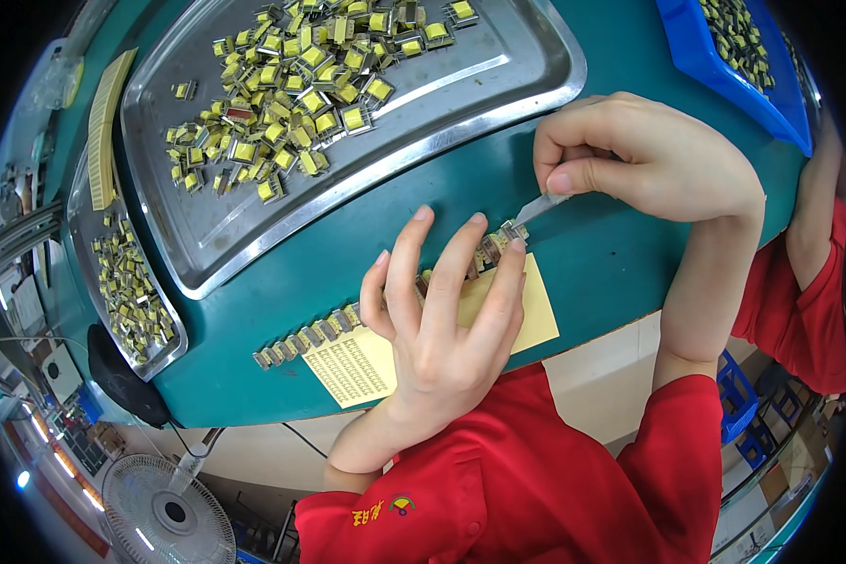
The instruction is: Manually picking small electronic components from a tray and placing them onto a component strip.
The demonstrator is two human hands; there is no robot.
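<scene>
Left hand (442, 324) flat, fingers spread, pressing row of small grey-yellow components (315, 334) along yellow label sheet (526, 315); right hand (644, 155) pinches metal tweezers (536, 209) at row's end.

Bare teal tabletop (611, 254) btwn steel tray (498, 85) & component row (310, 336)

We see a teal counter (592, 254) carrying everything here. On its far middle lies a large steel tray (498, 85) heaped with small yellow-taped components (296, 85). At the left sits a second steel tray (85, 202) with more of them, and a strip of pale yellow labels (103, 127) lies along its far edge. A blue plastic bin (714, 56) stands at the far right. Near us a yellow label sheet (367, 362) lies flat, with a row of components (305, 338) lined up along its far edge.
</scene>
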